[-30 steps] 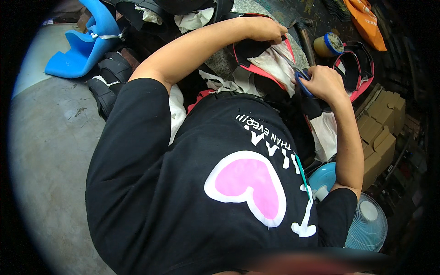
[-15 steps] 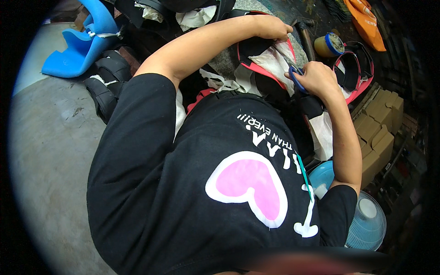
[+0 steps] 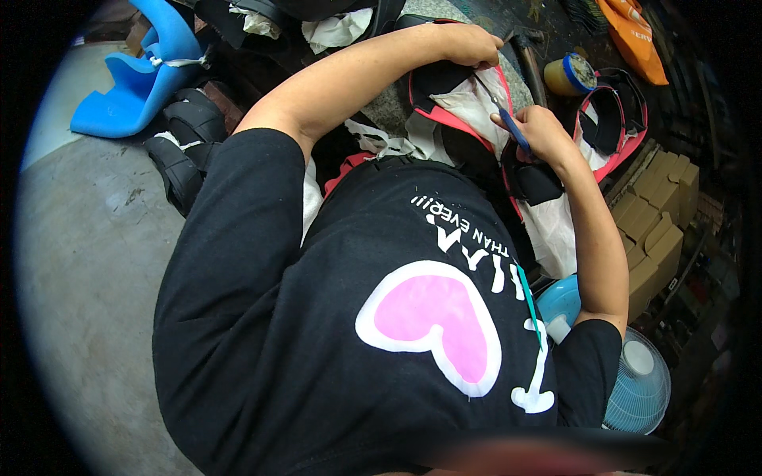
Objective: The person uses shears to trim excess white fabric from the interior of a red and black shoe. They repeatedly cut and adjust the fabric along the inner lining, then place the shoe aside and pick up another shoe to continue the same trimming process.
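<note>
In front of me lies a black piece with red edging and white lining, looking like part of a shoe or strap. My left hand reaches across from the left and is closed on its far edge; the fingertips are partly hidden. My right hand grips blue-handled scissors at the near right side. Their blades point away from me, over the white lining. Just below my right hand hangs another black and red piece with white lining.
A tub with a blue rim stands beyond my right hand, near another red and black piece. Cardboard boxes and a blue fan are at the right. Blue foam and black padded pieces lie left.
The scissors have turned in my right hand, so their handles show edge-on and their blades are plainer. My left hand has barely shifted. The lined piece below my right hand shows more.
</note>
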Demonstrator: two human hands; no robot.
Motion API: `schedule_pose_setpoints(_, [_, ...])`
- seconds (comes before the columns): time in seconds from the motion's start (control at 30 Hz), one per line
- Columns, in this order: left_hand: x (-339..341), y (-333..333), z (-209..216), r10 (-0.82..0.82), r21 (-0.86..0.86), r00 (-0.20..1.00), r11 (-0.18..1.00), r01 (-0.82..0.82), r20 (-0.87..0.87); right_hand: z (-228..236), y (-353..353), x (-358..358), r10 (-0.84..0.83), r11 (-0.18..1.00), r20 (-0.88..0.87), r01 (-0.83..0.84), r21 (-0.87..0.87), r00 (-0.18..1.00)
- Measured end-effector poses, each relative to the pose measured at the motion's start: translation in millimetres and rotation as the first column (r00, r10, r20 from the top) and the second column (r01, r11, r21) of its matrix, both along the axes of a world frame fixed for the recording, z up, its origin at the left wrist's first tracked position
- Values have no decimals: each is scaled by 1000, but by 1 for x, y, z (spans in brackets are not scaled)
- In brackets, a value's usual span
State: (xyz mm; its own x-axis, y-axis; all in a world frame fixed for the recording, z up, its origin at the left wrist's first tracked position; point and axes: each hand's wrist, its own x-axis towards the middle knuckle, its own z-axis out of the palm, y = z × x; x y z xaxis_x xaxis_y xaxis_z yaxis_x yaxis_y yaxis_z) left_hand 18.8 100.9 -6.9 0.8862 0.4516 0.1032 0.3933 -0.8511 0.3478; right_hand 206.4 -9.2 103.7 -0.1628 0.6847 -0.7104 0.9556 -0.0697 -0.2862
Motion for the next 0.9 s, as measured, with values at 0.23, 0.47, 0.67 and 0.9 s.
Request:
schedule_pose_setpoints(0.23, [-3,1,1,79,-101,997,992,-81,-21,8,-1,9,12,1000,22,-12,14,1000])
schedule_pose_setpoints(0.47, [-19,-45,19,422,-159,904,890,-427,-70,44,7,65,-129,971,-107,147,187,986])
schedule_pose_setpoints(0.67, [-13,-94,13,356,137,912,933,-333,-204,10,17,77,-63,853,317,-114,510,946])
schedule_pose_setpoints(0.9, [-22,-83,28,423,-239,901,869,-433,-94,9,23,113,-330,702,218,84,707,919])
